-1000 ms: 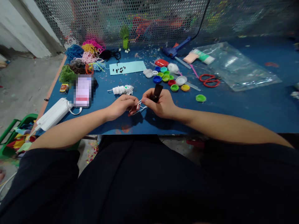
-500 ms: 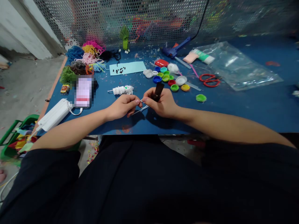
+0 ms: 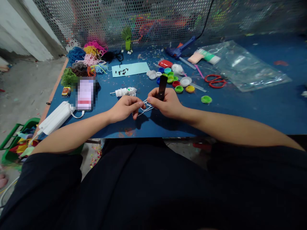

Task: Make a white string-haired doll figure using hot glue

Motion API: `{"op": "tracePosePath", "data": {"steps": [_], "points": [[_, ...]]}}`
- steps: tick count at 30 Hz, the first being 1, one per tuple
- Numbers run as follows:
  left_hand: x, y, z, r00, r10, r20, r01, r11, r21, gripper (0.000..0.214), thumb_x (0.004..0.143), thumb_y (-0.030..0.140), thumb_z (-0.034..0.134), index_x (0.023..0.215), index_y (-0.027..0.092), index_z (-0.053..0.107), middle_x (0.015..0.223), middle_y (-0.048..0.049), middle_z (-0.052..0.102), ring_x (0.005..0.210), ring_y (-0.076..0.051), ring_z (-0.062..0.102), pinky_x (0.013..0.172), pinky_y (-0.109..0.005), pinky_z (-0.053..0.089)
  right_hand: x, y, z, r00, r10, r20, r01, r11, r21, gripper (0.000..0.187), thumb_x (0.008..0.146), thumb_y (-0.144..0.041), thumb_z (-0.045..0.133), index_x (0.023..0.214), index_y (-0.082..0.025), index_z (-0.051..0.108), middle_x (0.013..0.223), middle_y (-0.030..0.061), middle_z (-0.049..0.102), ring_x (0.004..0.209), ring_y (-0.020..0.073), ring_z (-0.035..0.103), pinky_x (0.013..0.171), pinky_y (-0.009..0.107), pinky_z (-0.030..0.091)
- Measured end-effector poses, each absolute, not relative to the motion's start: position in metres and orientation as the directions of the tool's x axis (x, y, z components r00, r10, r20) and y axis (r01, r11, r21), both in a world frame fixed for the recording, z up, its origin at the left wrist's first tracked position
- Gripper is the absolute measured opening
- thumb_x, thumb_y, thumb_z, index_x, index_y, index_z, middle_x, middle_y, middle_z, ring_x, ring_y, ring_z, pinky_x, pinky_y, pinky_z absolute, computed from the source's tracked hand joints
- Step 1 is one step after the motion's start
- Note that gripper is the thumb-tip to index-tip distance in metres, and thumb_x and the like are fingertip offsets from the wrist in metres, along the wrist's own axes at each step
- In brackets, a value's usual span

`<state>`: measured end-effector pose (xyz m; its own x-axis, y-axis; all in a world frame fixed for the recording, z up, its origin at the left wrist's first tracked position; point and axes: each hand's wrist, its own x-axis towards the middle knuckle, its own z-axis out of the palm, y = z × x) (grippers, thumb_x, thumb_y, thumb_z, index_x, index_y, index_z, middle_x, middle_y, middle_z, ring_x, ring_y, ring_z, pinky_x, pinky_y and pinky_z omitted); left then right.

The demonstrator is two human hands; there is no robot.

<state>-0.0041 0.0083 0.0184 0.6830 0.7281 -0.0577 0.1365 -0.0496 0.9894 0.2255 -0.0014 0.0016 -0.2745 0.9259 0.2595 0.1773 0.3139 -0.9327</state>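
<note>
While both hands work close together above the near part of the blue, paint-flecked surface (image 3: 242,115), the head view shows a thin white cord (image 3: 149,109) between them in loose loops. The left hand (image 3: 128,109) is nearly closed, its thumb and forefinger pinching the cord. The right hand (image 3: 165,103) is curled around a dark, flat, upright strip (image 3: 162,83), thumb and forefinger also at the cord; its hidden fingers I cannot judge.

The slack strands could snarl, I think, if pulled unevenly, and the smooth cord could slip should either pinch loosen. The strip might tip, since the same hand minds two things. From the cord, a white, yarn-wrapped bundle (image 3: 125,92) lies at ten o'clock and green plastic caps (image 3: 178,89) at two: a careless sideways sweep could knock them.
</note>
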Motion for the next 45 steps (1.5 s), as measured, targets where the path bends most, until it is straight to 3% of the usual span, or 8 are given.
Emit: {"op": "tracePosePath", "data": {"steps": [6, 10, 15, 19, 24, 32, 37, 45], "points": [[-0.004, 0.009, 0.02, 0.635, 0.771, -0.05, 0.111, -0.027, 0.993, 0.024, 0.106, 0.02, 0.059, 0.092, 0.009, 0.075, 0.056, -0.0014, 0.07, 0.053, -0.007, 0.064, 0.059, -0.017, 0.047, 0.231, 0.006, -0.003, -0.271, 0.921, 0.28, 0.221, 0.342, -0.913, 0.053, 0.088, -0.07, 0.08, 0.086, -0.019, 0.068, 0.064, -0.0007, 0.056, 0.057, 0.0106, 0.046, 0.054, 0.028, 0.035], [-0.005, 0.012, 0.018, 0.573, 0.818, -0.055, -0.019, 0.08, 0.997, 0.023, 0.102, 0.023, 0.062, 0.088, 0.01, 0.074, 0.061, -0.0026, 0.071, 0.055, -0.008, 0.066, 0.059, -0.019, 0.05, 0.243, 0.025, -0.017, -0.31, 0.871, 0.381, 0.244, 0.46, -0.854, 0.074, 0.092, -0.087, 0.061, 0.129, -0.023, 0.066, 0.077, 0.0021, 0.063, 0.066, 0.0163, 0.056, 0.06, 0.032, 0.046], [-0.006, 0.017, 0.018, 0.491, 0.865, -0.103, -0.185, 0.219, 0.958, 0.021, 0.096, 0.026, 0.062, 0.084, 0.012, 0.072, 0.067, -0.003, 0.071, 0.057, -0.009, 0.066, 0.061, -0.021, 0.055, 0.263, 0.054, -0.029, -0.273, 0.836, 0.475, 0.46, 0.548, -0.699, 0.068, 0.107, -0.068, 0.049, 0.159, -0.025, 0.043, 0.095, 0.0069, 0.071, 0.088, 0.0258, 0.07, 0.09, 0.049, 0.061], [-0.008, 0.02, 0.018, 0.47, 0.876, -0.109, -0.233, 0.242, 0.942, 0.021, 0.095, 0.031, 0.064, 0.087, 0.012, 0.071, 0.07, -0.0026, 0.07, 0.06, -0.008, 0.065, 0.065, -0.021, 0.056, 0.269, 0.059, -0.027, -0.308, 0.797, 0.52, 0.608, 0.585, -0.536, 0.059, 0.105, -0.048, 0.059, 0.157, -0.022, 0.05, 0.11, 0.0121, 0.074, 0.101, 0.0313, 0.072, 0.102, 0.057, 0.059], [-0.008, 0.022, 0.016, 0.445, 0.889, -0.105, -0.244, 0.233, 0.941, 0.02, 0.096, 0.028, 0.065, 0.086, 0.012, 0.072, 0.073, -0.0042, 0.07, 0.063, -0.007, 0.063, 0.06, -0.018, 0.049, 0.262, 0.047, -0.024, -0.351, 0.734, 0.582, 0.592, 0.655, -0.469, 0.05, 0.101, -0.034, 0.062, 0.15, -0.023, 0.058, 0.114, 0.0124, 0.074, 0.104, 0.0325, 0.072, 0.106, 0.057, 0.057], [-0.006, 0.017, 0.022, 0.477, 0.868, -0.14, -0.202, 0.264, 0.943, 0.021, 0.096, 0.029, 0.063, 0.083, 0.015, 0.073, 0.053, 0.0088, 0.031, 0.047, -0.004, 0.024, 0.05, -0.023, 0.023, 0.256, 0.038, -0.023, -0.318, 0.735, 0.599, 0.531, 0.662, -0.53, 0.05, 0.097, -0.035, 0.069, 0.145, -0.026, 0.06, 0.11, 0.0104, 0.075, 0.099, 0.0293, 0.071, 0.101, 0.054, 0.057], [-0.006, 0.016, 0.023, 0.485, 0.864, -0.135, -0.175, 0.247, 0.953, 0.02, 0.094, 0.032, 0.066, 0.083, 0.016, 0.07, 0.053, 0.0098, 0.025, 0.047, -0.005, 0.019, 0.051, -0.025, 0.019, 0.254, 0.036, -0.021, -0.297, 0.74, 0.604, 0.552, 0.649, -0.524, 0.048, 0.094, -0.036, 0.071, 0.14, -0.027, 0.062, 0.106, 0.0098, 0.077, 0.103, 0.0312, 0.07, 0.111, 0.06, 0.05], [-0.006, 0.015, 0.022, 0.504, 0.854, -0.126, -0.175, 0.244, 0.954, 0.022, 0.098, 0.031, 0.063, 0.082, 0.017, 0.067, 0.053, 0.0111, 0.019, 0.045, -0.004, 0.014, 0.049, -0.024, 0.017, 0.25, 0.034, -0.022, -0.263, 0.742, 0.617, 0.484, 0.655, -0.581, 0.046, 0.094, -0.041, 0.071, 0.138, -0.027, 0.063, 0.103, 0.0086, 0.075, 0.101, 0.0307, 0.07, 0.104, 0.058, 0.055]]}}
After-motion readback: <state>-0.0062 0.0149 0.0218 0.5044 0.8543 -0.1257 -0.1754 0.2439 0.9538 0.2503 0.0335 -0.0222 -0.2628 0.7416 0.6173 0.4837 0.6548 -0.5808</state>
